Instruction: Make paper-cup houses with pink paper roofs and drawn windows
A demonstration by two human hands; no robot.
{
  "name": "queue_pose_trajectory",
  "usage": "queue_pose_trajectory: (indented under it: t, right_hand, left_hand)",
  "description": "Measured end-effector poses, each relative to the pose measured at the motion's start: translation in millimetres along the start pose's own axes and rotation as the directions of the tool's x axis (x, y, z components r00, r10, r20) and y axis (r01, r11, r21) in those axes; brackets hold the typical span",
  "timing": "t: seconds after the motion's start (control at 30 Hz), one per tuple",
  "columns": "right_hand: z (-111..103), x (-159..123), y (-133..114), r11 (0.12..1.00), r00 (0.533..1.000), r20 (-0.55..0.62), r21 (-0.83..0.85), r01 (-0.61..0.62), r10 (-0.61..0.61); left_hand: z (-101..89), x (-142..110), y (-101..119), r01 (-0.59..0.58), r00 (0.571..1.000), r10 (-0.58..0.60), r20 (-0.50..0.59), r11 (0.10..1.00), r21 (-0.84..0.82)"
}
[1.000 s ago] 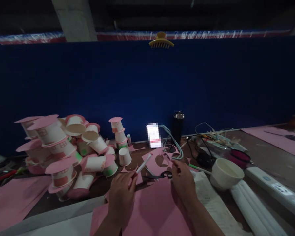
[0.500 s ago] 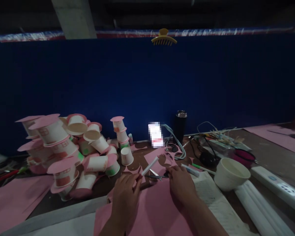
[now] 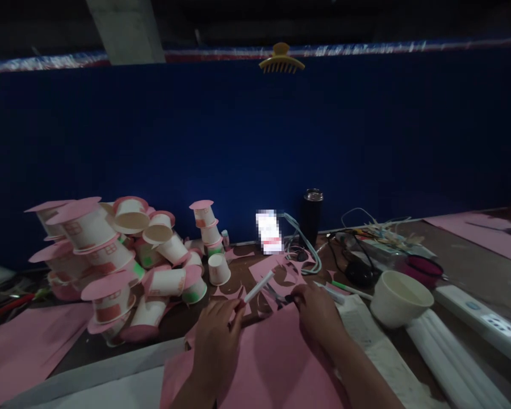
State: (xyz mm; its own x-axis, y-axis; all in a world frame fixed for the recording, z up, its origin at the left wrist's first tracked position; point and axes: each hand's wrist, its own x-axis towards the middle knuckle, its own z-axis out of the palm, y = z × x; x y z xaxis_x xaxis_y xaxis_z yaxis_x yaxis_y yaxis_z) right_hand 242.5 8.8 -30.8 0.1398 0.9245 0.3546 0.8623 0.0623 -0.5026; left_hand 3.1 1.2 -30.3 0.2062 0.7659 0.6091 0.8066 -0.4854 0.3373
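My left hand (image 3: 217,335) is closed around a slim white pen-like stick (image 3: 259,286), which slants up to the right from between thumb and forefinger. Beneath both hands lies a large pink paper sheet (image 3: 276,352). Its far right corner is lifted, and my right hand (image 3: 319,315) is closed on that edge; the fingertips are partly hidden. Just beyond the edge, scissors (image 3: 273,294) lie on the table, partly covered by the sheet. Pink paper scraps with round cut-outs (image 3: 266,267) are spread behind them.
Paper cups with pink discs (image 3: 106,298) are piled on the left. A lit phone (image 3: 269,232) and a dark bottle (image 3: 311,218) stand at the back. To the right are a cream cup (image 3: 400,301), a power strip (image 3: 481,321), cables and a green pen (image 3: 344,288).
My right hand has shifted slightly, and the sheet's far right corner has come up over part of the scissors. My left hand keeps the white stick.
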Motion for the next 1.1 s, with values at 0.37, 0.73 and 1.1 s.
queue_pose_trajectory:
  t: [0.37, 0.73, 1.1]
  right_hand:
    - [-14.0, 8.4, -1.6, 0.856, 0.808, -0.457, 0.505, -0.109, 0.372]
    - [-6.7, 3.3, -5.9, 0.826, 0.812, -0.507, 0.561, 0.059, 0.287]
    - [4.2, -8.0, -30.5, 0.856, 0.930, -0.362, 0.459, 0.239, -0.066]
  left_hand:
    - [-12.7, 25.0, 11.9, 0.401, 0.889, -0.360, 0.282, 0.910, -0.103]
    - [29.3, 90.3, 67.3, 0.279, 0.894, -0.149, 0.423, 0.923, -0.265]
    - [-7.9, 65.8, 62.7, 0.390, 0.896, -0.169, 0.409, 0.740, -0.548]
